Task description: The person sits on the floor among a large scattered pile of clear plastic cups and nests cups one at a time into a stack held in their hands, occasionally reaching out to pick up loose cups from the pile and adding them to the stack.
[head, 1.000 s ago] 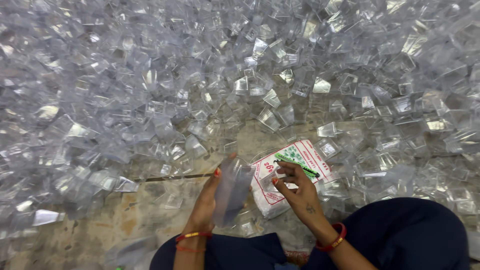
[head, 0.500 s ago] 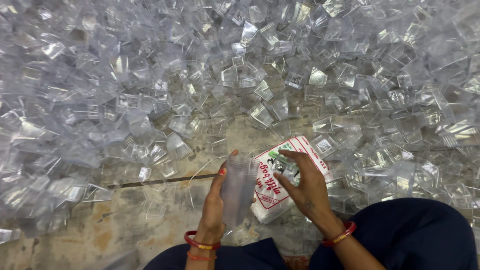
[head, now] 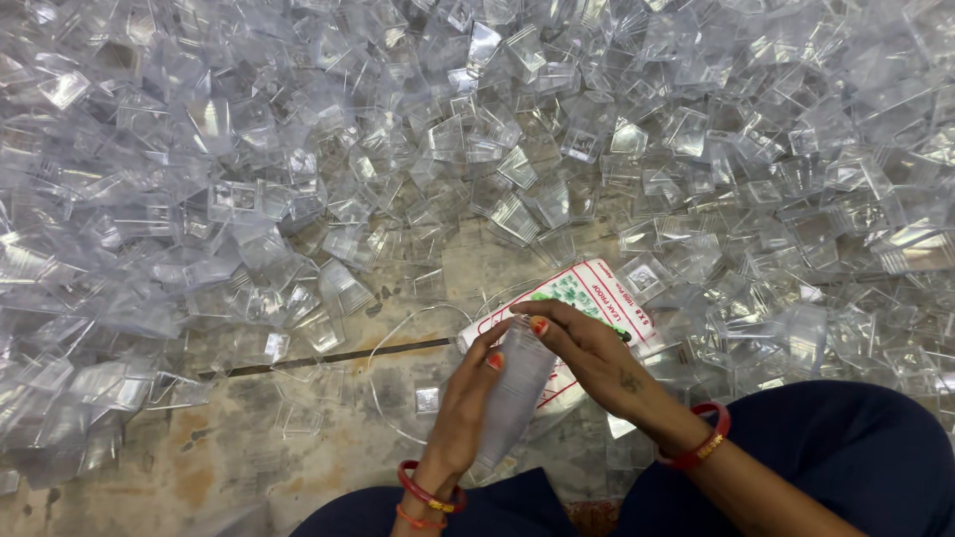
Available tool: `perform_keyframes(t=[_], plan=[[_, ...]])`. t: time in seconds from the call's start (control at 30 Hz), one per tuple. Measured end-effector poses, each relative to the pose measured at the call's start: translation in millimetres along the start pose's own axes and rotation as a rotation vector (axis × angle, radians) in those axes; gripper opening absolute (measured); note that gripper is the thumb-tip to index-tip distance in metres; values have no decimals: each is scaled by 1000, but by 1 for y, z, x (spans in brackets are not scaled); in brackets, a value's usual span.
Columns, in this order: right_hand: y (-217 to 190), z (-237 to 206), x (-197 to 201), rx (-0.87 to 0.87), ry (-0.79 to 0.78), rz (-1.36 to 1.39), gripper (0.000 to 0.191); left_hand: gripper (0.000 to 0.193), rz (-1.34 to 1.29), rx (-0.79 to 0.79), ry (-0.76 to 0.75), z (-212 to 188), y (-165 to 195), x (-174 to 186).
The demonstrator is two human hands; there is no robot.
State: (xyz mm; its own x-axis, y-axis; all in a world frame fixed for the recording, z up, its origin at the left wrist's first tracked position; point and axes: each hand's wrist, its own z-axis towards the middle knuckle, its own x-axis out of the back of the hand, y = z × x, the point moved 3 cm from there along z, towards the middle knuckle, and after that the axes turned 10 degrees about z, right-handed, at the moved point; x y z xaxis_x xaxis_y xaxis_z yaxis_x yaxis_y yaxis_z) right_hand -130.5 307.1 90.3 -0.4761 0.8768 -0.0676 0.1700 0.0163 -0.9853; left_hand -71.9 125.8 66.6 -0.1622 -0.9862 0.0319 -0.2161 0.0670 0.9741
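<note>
My left hand (head: 460, 403) grips a tall nested stack of clear plastic pieces (head: 512, 398), held upright over the floor. My right hand (head: 587, 353) rests its fingers on the top of that stack. Just behind both hands lies a white printed packet (head: 587, 290) with red and green marks, flat on the floor. Red bangles sit on both wrists.
A huge heap of small clear square plastic boxes and lids (head: 477, 139) covers the floor across the whole upper view and both sides. Bare stained concrete floor (head: 298, 428) shows at lower left, crossed by a thin dark rod (head: 328, 358). My dark-clothed knees (head: 846, 467) fill the lower right.
My right hand moved from the packet onto the top of the stack. The stack in my left hand stands more upright and steadier. The camera view shifted slightly.
</note>
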Motion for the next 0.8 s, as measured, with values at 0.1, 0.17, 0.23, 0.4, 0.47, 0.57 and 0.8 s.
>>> perform_keyframes(t=[0.1, 0.17, 0.23, 0.4, 0.47, 0.57, 0.8], plan=[[-1, -1, -3, -48, 4, -22, 53, 53, -502, 243, -53, 1, -9, -3], [0, 0, -6, -105, 15, -9, 53, 57, -557, 372, -20, 2, -16, -1], [1, 1, -7, -161, 38, 39, 53, 60, -601, 411, -24, 5, -20, -4], [5, 1, -9, -283, 110, -86, 48, 63, -589, 366, -63, 9, -21, -6], [6, 1, -12, -274, 122, -30, 47, 62, -526, 412, -17, 9, -21, -6], [8, 5, -13, -218, 121, 66, 49, 59, -475, 411, 5, 9, -18, -5], [17, 10, -11, -182, 103, 49, 45, 59, -454, 337, -6, 9, -13, -5]])
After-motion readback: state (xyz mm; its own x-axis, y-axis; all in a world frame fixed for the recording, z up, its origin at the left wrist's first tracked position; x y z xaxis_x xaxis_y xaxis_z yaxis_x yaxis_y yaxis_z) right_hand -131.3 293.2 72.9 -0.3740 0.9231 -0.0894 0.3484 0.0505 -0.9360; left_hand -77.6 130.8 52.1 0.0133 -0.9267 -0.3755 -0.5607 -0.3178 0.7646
